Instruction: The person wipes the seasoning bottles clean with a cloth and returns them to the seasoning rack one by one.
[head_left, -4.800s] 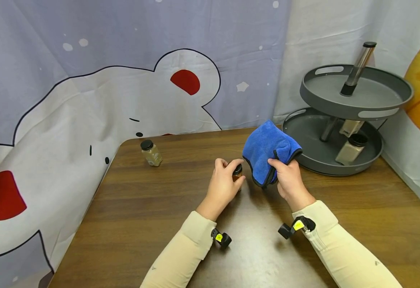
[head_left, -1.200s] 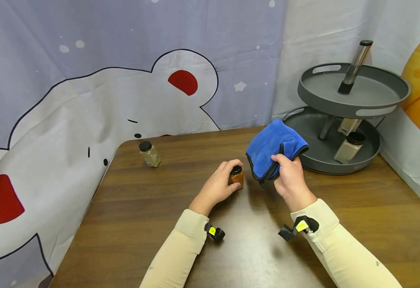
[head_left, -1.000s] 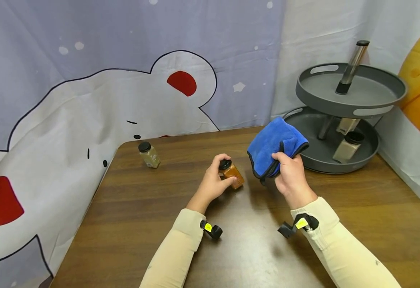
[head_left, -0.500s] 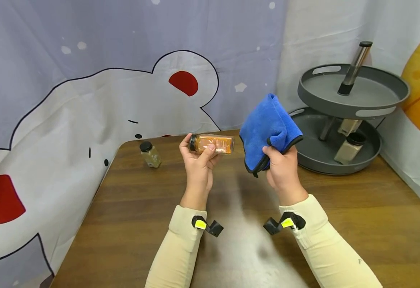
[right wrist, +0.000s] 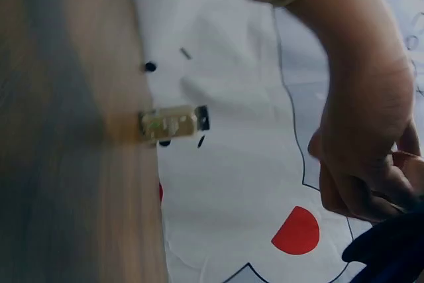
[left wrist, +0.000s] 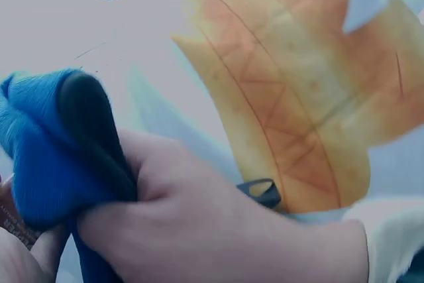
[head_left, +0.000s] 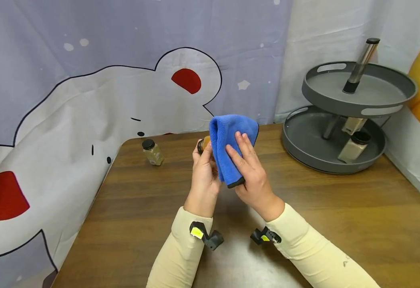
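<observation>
The left hand (head_left: 204, 180) grasps the orange jar (head_left: 206, 141) by its capped end, probably to leave the body free for the blue cloth (head_left: 231, 127), which the right hand (head_left: 254, 178) holds over it. The cloth hides most of the jar. Beyond the hands, leftward, another jar (head_left: 153, 155) stands on the worktop (head_left: 148, 200); rightward, a tiered stand (head_left: 303, 161) carries two jars (head_left: 354, 150), the rear one partly covered by the upper tray.

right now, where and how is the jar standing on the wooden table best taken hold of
Probably the body of the jar, just below its black lid, pinched across opposite sides. It stands upright, straight-sided, the curtain behind, so come from the near side. First free a hand: left hand holds the orange jar, right hand the blue cloth.
</observation>
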Tool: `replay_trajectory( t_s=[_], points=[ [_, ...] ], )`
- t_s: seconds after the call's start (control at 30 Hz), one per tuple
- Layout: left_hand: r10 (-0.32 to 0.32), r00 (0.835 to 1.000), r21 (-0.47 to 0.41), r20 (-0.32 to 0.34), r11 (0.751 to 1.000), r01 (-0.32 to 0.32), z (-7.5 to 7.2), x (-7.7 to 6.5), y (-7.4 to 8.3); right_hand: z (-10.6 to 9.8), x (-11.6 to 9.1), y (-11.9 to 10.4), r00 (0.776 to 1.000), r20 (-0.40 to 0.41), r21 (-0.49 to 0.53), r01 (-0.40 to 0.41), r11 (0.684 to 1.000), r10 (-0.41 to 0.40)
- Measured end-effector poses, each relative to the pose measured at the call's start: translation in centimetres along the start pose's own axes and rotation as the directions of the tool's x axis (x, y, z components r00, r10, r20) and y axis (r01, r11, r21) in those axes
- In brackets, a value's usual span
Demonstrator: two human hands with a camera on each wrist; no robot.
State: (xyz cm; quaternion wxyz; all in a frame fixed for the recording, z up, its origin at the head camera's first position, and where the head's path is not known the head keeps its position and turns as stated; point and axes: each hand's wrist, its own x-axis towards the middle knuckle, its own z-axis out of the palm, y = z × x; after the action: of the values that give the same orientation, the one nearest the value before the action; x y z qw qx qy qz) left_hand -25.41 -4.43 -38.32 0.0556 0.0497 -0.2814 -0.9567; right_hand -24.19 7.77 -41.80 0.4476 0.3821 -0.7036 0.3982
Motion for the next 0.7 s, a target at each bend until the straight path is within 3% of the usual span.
replay_trajectory(
  t_s=[0.13, 0.2, 0.3, 0.4, 0.47, 0.5, 0.57, 0.6, 0.63, 0.7],
  points=[
    [-0.059, 0.997, 0.026, 0.052, 0.998, 0.058, -0.1, -0.1, -0.1, 0.2, -0.4, 0.2, 0.997, 0.017, -0.085, 0.077, 0.993, -0.076],
    [-0.04, 0.998, 0.036, 0.049, 0.999, 0.038, 0.0, -0.2, -0.1, 0.4, -0.5, 0.1, 0.997, -0.003, -0.083, 0.074, 0.994, -0.075],
    [0.067, 0.997, 0.056, 0.027, 0.996, -0.068, 0.3, -0.6, -0.2, 0.6, -0.5, -0.2, 0.997, -0.069, -0.026, 0.022, 0.999, -0.024],
    [0.228, 0.971, 0.085, 0.074, 0.969, -0.234, 0.4, -1.0, -0.7, 0.8, -0.5, -0.7, 0.988, -0.144, 0.08, -0.05, 0.996, 0.061],
    [0.337, 0.932, 0.115, 0.133, 0.929, -0.352, 0.2, -1.1, -1.0, 0.8, -0.5, -1.1, 0.976, -0.172, 0.158, -0.11, 0.981, 0.137],
    [0.392, 0.904, 0.146, 0.168, 0.897, -0.416, 0.1, -1.1, -1.2, 0.7, -0.4, -1.4, 0.966, -0.177, 0.191, -0.156, 0.969, 0.19],
    [0.496, 0.829, 0.226, 0.257, 0.803, -0.551, -0.3, -1.0, -1.4, 0.5, -0.1, -1.8, 0.92, -0.177, 0.27, -0.297, 0.916, 0.35],
    [0.535, 0.786, 0.264, 0.31, 0.746, -0.611, -0.6, -0.9, -1.4, 0.3, 0.0, -2.0, 0.877, -0.166, 0.318, -0.386, 0.866, 0.451],
    [0.559, 0.746, 0.3, 0.362, 0.688, -0.661, -0.9, -0.7, -1.5, 0.2, 0.3, -2.2, 0.818, -0.135, 0.396, -0.473, 0.787, 0.56],
    [0.575, 0.665, 0.345, 0.476, 0.574, -0.743, -1.6, -0.2, -1.5, -0.4, 0.8, -2.2, 0.657, -0.042, 0.539, -0.619, 0.571, 0.752]
  ],
)
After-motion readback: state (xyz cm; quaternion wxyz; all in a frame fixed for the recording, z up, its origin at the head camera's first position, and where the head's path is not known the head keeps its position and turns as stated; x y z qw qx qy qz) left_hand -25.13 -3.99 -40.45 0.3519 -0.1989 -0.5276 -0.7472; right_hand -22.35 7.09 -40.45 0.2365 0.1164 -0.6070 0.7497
